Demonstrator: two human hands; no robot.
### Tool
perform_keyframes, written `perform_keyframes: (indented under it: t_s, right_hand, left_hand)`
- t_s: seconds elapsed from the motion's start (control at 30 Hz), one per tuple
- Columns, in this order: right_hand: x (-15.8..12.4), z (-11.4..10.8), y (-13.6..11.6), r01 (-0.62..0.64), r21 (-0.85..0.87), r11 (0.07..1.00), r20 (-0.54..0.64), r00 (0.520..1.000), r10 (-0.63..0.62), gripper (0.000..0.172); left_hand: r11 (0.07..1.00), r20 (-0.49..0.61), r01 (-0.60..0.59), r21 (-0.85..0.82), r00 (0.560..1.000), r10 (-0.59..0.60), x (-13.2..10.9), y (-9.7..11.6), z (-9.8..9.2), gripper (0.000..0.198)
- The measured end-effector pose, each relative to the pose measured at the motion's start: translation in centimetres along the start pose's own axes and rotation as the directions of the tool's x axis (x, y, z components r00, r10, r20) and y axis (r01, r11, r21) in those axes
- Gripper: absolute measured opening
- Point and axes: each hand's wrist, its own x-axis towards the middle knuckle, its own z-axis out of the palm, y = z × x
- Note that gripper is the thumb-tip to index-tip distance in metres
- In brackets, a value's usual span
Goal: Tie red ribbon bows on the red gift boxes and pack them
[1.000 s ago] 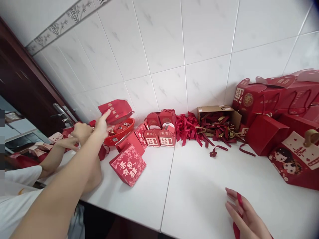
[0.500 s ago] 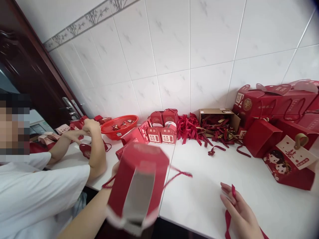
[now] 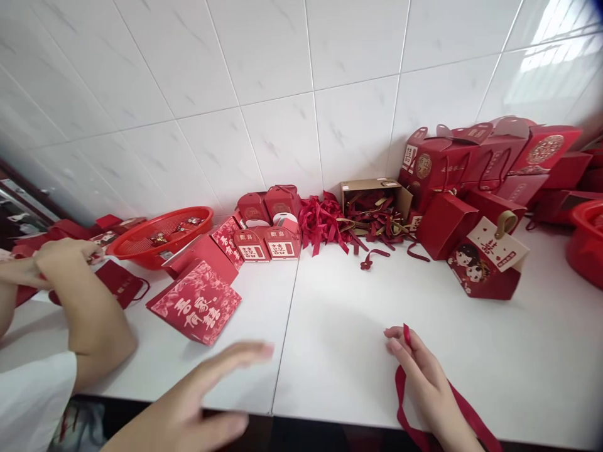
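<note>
My left hand [image 3: 202, 395], slightly blurred, is spread over the table's front edge with nothing in it. Just beyond it, a red gift box with white characters [image 3: 200, 301] lies tilted on the white table [image 3: 330, 326]. My right hand [image 3: 419, 370] is closed on a dark red ribbon [image 3: 471, 417], whose end sticks up between the fingers while the rest hangs in a loop below the wrist. Small red boxes [image 3: 268, 242] stand beyond, next to a heap of red ribbons [image 3: 323, 220].
An orange-red basket [image 3: 162, 232] holds small wrapped items. At the left, another person's arm [image 3: 89, 301] reaches over the table. A cardboard box of ribbons [image 3: 374, 185], stacked red boxes [image 3: 452, 166] and a red basin [image 3: 586, 245] occupy the back and right.
The open red box has left my left hand, and a red box now lies on the table beyond it. The view has swung right. My right hand still has the ribbon.
</note>
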Motion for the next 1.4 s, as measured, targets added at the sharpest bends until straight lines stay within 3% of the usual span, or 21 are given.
perform_keyframes:
  t_s: [0.03, 0.1, 0.13, 0.17, 0.23, 0.27, 0.33, 0.4, 0.5, 0.73, 0.83, 0.9, 0.97, 1.0, 1.1, 1.2, 1.3, 1.4]
  right_hand:
    - [0.0, 0.1, -0.1, 0.001, -0.009, 1.0, -0.004, 1.0, -0.001, 0.036]
    - [0.0, 0.2, -0.2, -0.002, -0.013, 1.0, -0.02, 1.0, 0.002, 0.036]
    - [0.0, 0.3, -0.3, -0.005, -0.012, 1.0, -0.032, 0.999, 0.004, 0.036]
    - [-0.1, 0.4, -0.3, -0.007, -0.012, 1.0, -0.047, 0.999, 0.006, 0.036]
    - [-0.2, 0.5, -0.3, -0.017, -0.009, 1.0, -0.079, 0.997, 0.016, 0.037]
    - [-0.2, 0.5, -0.2, -0.03, 0.0, 1.0, -0.089, 0.996, 0.029, 0.038]
    - [-0.3, 0.4, -0.2, -0.056, 0.017, 0.998, -0.092, 0.994, 0.058, 0.041]
    - [-0.3, 0.2, -0.3, -0.065, 0.01, 0.998, -0.07, 0.995, 0.066, 0.045]
    - [-0.1, 0.0, -0.6, -0.033, -0.024, 0.999, -0.034, 0.999, 0.033, 0.051]
    - [0.8, -1.8, -1.5, 0.002, -0.059, 0.998, 0.067, 0.998, 0.002, 0.043]
    - [1.0, -2.6, -2.5, 0.027, 0.029, 0.999, 0.059, 0.998, -0.029, 0.036]
    - [0.9, -2.7, -3.5, -0.006, 0.099, 0.995, 0.081, 0.997, -0.002, 0.034]
    - [0.7, -2.7, -4.8, -0.05, 0.096, 0.994, 0.118, 0.992, 0.038, 0.035]
    - [0.5, -2.7, -5.4, -0.064, 0.065, 0.996, 0.132, 0.99, 0.055, 0.037]
    - [0.2, -2.8, -6.8, 0.005, -0.087, 0.996, 0.141, 0.99, 0.007, 0.041]
    - [0.5, -3.0, -7.5, 0.171, -0.272, 0.947, 0.128, 0.982, -0.14, 0.04]
    - [1.5, -3.1, -8.1, 0.281, -0.417, 0.864, 0.198, 0.956, -0.215, 0.036]
    - [2.7, -2.8, -8.9, 0.365, -0.497, 0.787, 0.296, 0.924, -0.241, 0.03]
  left_hand:
    - [0.999, 0.032, 0.0, -0.043, 0.999, 0.001, 2.6, 0.2, -0.1, 0.057]
    - [0.991, -0.14, 0.074, -0.114, 0.986, -0.09, 8.9, 0.2, -0.1, 0.05]
    - [0.985, -0.251, 0.101, -0.141, 0.959, -0.134, 12.4, 0.0, -0.1, 0.048]
    - [0.981, -0.366, 0.112, -0.156, 0.916, -0.163, 15.8, -0.5, 0.0, 0.047]
    - [0.979, -0.601, 0.152, -0.132, 0.773, -0.201, 21.9, -1.9, 0.0, 0.049]
    - [0.979, -0.653, 0.165, -0.124, 0.729, -0.205, 24.4, -2.7, 0.0, 0.055]
    - [0.987, -0.716, 0.136, -0.089, 0.68, -0.158, 27.9, -4.3, -0.1, 0.063]
    - [0.994, -0.743, 0.098, -0.052, 0.661, -0.104, 29.6, -5.5, -0.2, 0.064]
    - [0.996, -0.74, 0.088, -0.002, 0.67, -0.06, 29.4, -6.0, -0.2, 0.059]
    - [0.994, -0.548, -0.036, 0.104, 0.832, 0.087, 23.3, -2.6, 0.4, 0.057]
    - [0.985, -0.317, -0.163, 0.063, 0.932, 0.175, 19.9, -0.5, 0.5, 0.051]
    - [0.966, -0.103, -0.259, -0.003, 0.961, 0.258, 18.0, 0.9, 0.6, 0.058]
    - [0.939, 0.01, -0.343, -0.036, 0.939, 0.344, 16.7, 2.1, 1.0, 0.061]
    - [0.923, 0.005, -0.384, -0.022, 0.923, 0.384, 16.2, 2.7, 1.2, 0.055]
    - [0.861, -0.117, -0.502, 0.082, 0.853, 0.509, 14.7, 3.8, 1.8, 0.022]
    - [0.814, -0.196, -0.573, 0.097, 0.791, 0.58, 12.7, 4.4, 1.7, 0.021]
    - [0.802, -0.219, -0.597, 0.024, 0.779, 0.587, 11.1, 4.8, 1.2, 0.014]
    - [0.847, -0.287, -0.527, 0.074, 0.802, 0.524, 11.7, 5.8, 1.4, 0.012]
